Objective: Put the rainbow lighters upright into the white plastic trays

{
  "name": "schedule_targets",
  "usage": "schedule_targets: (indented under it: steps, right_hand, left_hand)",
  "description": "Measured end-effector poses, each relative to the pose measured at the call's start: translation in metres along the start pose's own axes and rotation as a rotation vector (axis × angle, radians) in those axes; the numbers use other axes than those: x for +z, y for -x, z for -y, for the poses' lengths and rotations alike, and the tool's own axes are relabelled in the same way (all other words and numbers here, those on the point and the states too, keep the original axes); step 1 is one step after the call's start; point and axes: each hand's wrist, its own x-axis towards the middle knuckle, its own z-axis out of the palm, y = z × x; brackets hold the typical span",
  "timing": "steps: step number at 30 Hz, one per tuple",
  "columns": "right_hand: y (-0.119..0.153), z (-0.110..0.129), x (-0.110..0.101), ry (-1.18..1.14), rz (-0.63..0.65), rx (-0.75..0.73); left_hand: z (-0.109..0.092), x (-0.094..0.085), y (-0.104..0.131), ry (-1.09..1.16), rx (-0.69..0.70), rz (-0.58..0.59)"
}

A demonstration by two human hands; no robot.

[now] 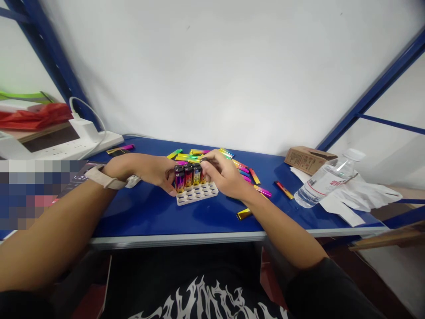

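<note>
A white plastic tray (197, 195) with rows of oval holes sits on the blue table. Several shiny lighters (188, 176) with black tops stand upright in its back rows, coloured purple, red and gold. My left hand (159, 173) is closed around the tray's left end, thumb low at the side and the other fingers partly hidden behind the lighters. At the right end of the rows, my right hand (223, 173) pinches the black top of a lighter (203, 178). That lighter is partly covered by my fingers, so how deep it sits in its hole cannot be seen.
Loose lighters (191, 158) lie scattered behind and right of the tray, with one red-gold lighter (283, 189) farther right. A tilted water bottle (327, 179), cardboard box (308, 159) and white plastic bag (361, 195) are at right. A power strip (76, 148) runs along the left.
</note>
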Motion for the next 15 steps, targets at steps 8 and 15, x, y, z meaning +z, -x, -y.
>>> schedule_targets:
  steps: [8,15]
  right_hand:
    - [0.0,0.001,0.003,0.149,0.014,-0.119]
    - [-0.001,-0.011,0.011,0.161,0.047,-0.141]
  left_hand:
    - [-0.01,-0.003,0.0,0.013,-0.086,0.049]
    - [-0.013,-0.003,0.0,0.02,-0.1,0.059]
